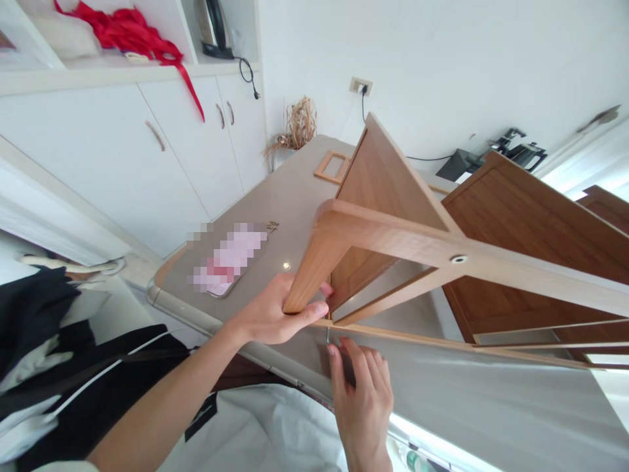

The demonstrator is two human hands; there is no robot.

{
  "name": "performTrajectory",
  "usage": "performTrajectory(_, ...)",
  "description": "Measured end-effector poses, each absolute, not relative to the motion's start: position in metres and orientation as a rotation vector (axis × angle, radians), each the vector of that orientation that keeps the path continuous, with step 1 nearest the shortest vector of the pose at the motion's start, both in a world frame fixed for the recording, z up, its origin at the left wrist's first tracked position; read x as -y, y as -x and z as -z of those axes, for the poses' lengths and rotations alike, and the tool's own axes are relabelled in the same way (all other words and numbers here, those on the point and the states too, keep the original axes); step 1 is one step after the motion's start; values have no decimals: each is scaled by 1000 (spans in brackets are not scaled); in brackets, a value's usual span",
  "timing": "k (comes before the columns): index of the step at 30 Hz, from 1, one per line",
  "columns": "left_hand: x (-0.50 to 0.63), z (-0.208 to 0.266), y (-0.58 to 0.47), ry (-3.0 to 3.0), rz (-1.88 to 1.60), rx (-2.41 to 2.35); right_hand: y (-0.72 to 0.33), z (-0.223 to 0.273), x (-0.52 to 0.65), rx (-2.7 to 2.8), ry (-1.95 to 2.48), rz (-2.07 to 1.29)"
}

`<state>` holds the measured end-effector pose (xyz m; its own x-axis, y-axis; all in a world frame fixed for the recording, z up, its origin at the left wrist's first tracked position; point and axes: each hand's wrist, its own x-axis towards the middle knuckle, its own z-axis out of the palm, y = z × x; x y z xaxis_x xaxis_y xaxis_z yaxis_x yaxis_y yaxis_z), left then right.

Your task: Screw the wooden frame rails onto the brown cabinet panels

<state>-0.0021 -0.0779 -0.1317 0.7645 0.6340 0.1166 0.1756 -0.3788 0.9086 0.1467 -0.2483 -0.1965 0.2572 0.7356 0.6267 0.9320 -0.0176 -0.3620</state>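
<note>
A plain white wall (314,39) bounds the workspace. Against it, on the left, stands a white cabinet (88,157) with flat doors, curved metal handles and open shelves above. The work surface is a glossy grey-beige table (285,203) with a rounded corner and a smooth edge band.

The brown wooden frame (393,236), built of pale rounded bars and flat darker panels, stands at an angle over the table, reaching from the middle to the right side of the view. Its narrow lower rail runs near the front edge (contact along its full length cannot be confirmed).

The left hand (272,314) is closed around the free end of a rounded bar, thumb in front and fingers behind. The right hand (366,387) is below the lower rail, thumb and index finger brought together beside a thin silver metal shaft (328,335); whether they pinch it cannot be told.

Surroundings: a bundle of dried straw-coloured stalks (301,121) at the far table corner; a glossy red ribbon (132,29) trailing off a shelf; a steel-and-black kettle (213,29) beside it; a pixelated pink phone (230,262) on the table; a small rectangular wooden frame (323,172) beyond; a wall socket (361,86) holding a black plug; and small brass-coloured screws (272,226) beside the phone.
</note>
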Motion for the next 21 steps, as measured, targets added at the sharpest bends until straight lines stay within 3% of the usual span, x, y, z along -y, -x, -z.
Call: performTrajectory(21,84,123,0,-1961,-609,-589,-118,193,233,1551,1529,251)
